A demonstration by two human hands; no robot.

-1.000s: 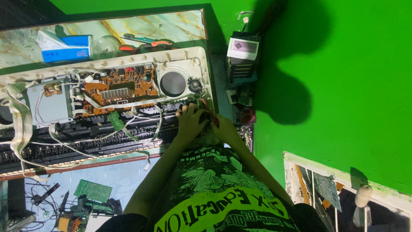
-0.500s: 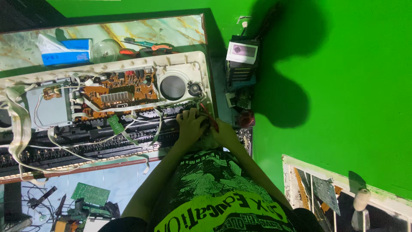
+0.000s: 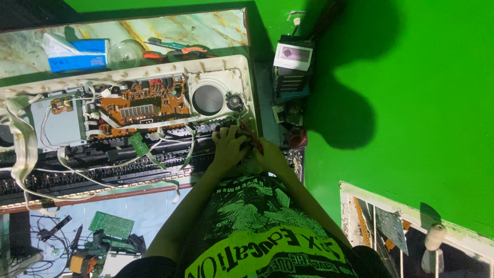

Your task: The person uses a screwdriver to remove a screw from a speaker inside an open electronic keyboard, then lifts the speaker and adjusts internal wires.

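An opened electronic keyboard [image 3: 226, 64] lies across the table, its white shell up and its insides bare. An orange circuit board [image 3: 139, 105] and a round black speaker [image 3: 207, 99] sit inside it. Both my hands meet at its right end, below the speaker. My left hand [image 3: 228, 145] presses with curled fingers on the black key frame [image 3: 103, 164]. My right hand [image 3: 268, 157] lies close beside it and grips a thin red-handled tool [image 3: 251, 135], whose tip points into the shell's corner. What lies under the fingers is hidden.
White ribbon cables [image 3: 23, 154] loop out at the left. A blue box [image 3: 77, 54], a glass dome [image 3: 125, 51] and pliers [image 3: 180, 50] lie on the marble top behind. A small device stack [image 3: 292, 67] stands to the right. A green board [image 3: 110, 225] and tools lie on the floor.
Both hands stay at the keyboard's right end with only small finger movements. The view has shifted slightly.
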